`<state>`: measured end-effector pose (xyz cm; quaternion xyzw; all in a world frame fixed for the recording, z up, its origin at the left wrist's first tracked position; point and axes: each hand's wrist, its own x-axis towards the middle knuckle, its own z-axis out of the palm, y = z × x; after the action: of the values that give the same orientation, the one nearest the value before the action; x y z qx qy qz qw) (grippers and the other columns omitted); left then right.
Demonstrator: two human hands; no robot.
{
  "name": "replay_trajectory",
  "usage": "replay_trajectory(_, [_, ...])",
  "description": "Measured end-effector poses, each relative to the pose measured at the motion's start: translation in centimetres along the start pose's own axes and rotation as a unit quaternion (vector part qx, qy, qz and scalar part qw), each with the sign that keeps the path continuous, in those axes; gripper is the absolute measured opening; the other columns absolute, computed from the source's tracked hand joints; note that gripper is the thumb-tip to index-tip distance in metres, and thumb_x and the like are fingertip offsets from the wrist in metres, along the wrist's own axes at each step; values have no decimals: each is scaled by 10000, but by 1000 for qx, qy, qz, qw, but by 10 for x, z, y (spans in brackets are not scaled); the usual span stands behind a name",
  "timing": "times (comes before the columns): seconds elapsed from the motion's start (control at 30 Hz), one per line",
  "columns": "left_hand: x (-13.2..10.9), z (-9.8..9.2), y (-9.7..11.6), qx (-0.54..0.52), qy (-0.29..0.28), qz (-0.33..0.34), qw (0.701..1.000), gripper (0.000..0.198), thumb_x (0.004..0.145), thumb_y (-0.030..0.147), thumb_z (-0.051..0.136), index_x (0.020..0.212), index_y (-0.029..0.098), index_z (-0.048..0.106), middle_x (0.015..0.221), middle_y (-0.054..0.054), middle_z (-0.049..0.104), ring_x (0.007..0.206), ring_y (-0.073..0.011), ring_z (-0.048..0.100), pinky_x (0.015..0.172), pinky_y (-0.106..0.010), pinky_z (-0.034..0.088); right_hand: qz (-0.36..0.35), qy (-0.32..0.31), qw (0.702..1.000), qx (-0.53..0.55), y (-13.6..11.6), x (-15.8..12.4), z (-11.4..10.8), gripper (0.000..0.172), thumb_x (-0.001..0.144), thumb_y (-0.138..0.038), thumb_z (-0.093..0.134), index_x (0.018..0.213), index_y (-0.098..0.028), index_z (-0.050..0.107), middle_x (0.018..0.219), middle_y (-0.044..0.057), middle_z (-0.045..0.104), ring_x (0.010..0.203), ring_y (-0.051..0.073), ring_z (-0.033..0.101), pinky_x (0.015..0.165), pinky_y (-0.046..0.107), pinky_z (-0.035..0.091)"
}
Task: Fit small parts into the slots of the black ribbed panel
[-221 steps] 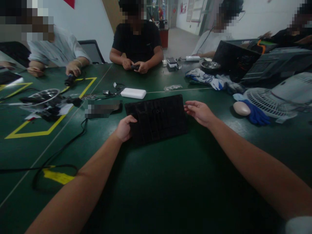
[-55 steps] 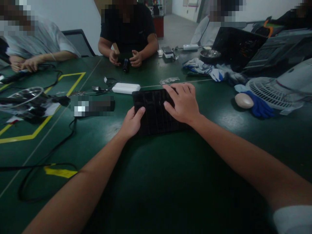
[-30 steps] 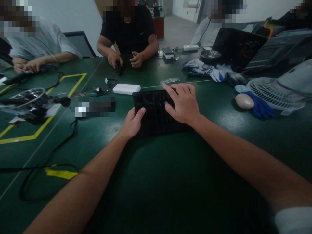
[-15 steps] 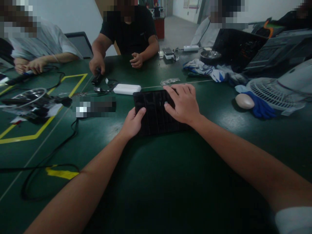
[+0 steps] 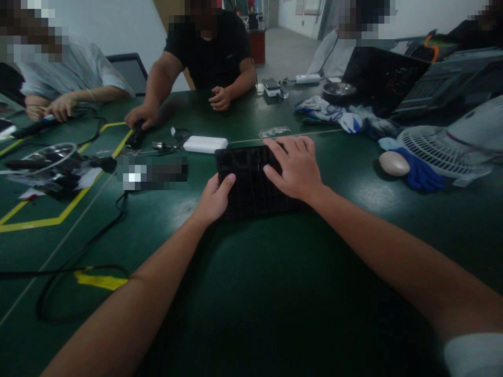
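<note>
A flat, dark rectangular case [image 5: 251, 183] with a glossy, panelled face is in front of me, low over or on the green table. My left hand [image 5: 215, 200] grips its left edge, the thumb on the face and the other fingers hidden underneath or behind. Across its upper right part lies my right hand [image 5: 296, 167], fingers spread towards the far edge and thumb resting on the face. Just beyond the case sits a white power bank or adapter [image 5: 205, 144]. A crumpled clear plastic wrapper [image 5: 274, 132] is beyond my right fingers.
A fan [image 5: 440, 141], a blue glove [image 5: 424, 170] and a pale rounded object [image 5: 394, 163] are on the right. Black cable [image 5: 86, 241] and a cluttered metal-rimmed object [image 5: 51, 162] occupy the left. Across the table, a person's hand [image 5: 143, 115] holds a dark object.
The person opposite has moved a hand with the dark object towards the left. A small shiny spot by my right thumb no longer shows. My hands and the case look nearly still.
</note>
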<state>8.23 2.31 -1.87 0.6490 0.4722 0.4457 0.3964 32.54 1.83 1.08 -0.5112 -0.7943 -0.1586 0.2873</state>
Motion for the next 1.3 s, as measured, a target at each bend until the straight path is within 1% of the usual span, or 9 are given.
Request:
replay_trajectory(0.23, [0,-1,-2,5,7,1,1000,509,895,639,607,1003,150,694,991,-100,739,973,-306,684,982,-488,524,-7,-5,1000,-4,1,0,-2,604,963,-477,441,1495,-193,479,1359,128,592,1257,317,479,1117,499,274])
replay_trajectory(0.47, [0,-1,2,16,3,4,1000,502,885,650,606,955,158,678,938,-81,725,935,-291,674,926,-453,533,-6,-4,1000,-4,0,0,-3,586,953,-422,445,1492,-197,479,1356,125,594,1257,319,481,1127,506,271])
replay_trajectory(0.63, [0,-1,1,9,5,-4,1000,492,892,630,601,995,154,678,981,-94,729,957,-298,679,943,-464,524,-5,-7,1000,1,0,0,-2,590,960,-443,436,1495,-198,474,1358,125,592,1251,326,479,1120,517,276])
replay_trajectory(0.83, [0,-1,-1,12,3,-6,1000,514,888,650,595,1004,158,687,979,-93,735,958,-298,679,942,-467,533,-4,-2,1000,-1,1,0,-1,597,956,-453,437,1494,-200,481,1357,127,592,1250,331,475,1114,526,275])
replay_trajectory(1.07, [1,-1,0,24,8,5,1000,526,877,679,596,943,164,676,930,-83,715,943,-291,667,928,-452,532,-1,1,1000,5,0,0,-1,582,958,-448,441,1478,-195,504,1351,128,598,1248,325,483,1119,521,271])
replay_trajectory(1.3, [0,0,1,13,4,2,1000,509,889,653,595,980,159,681,958,-86,717,941,-288,670,941,-457,520,-2,-2,1000,3,0,0,-1,588,965,-457,427,1485,-189,493,1351,131,595,1245,322,479,1113,510,267])
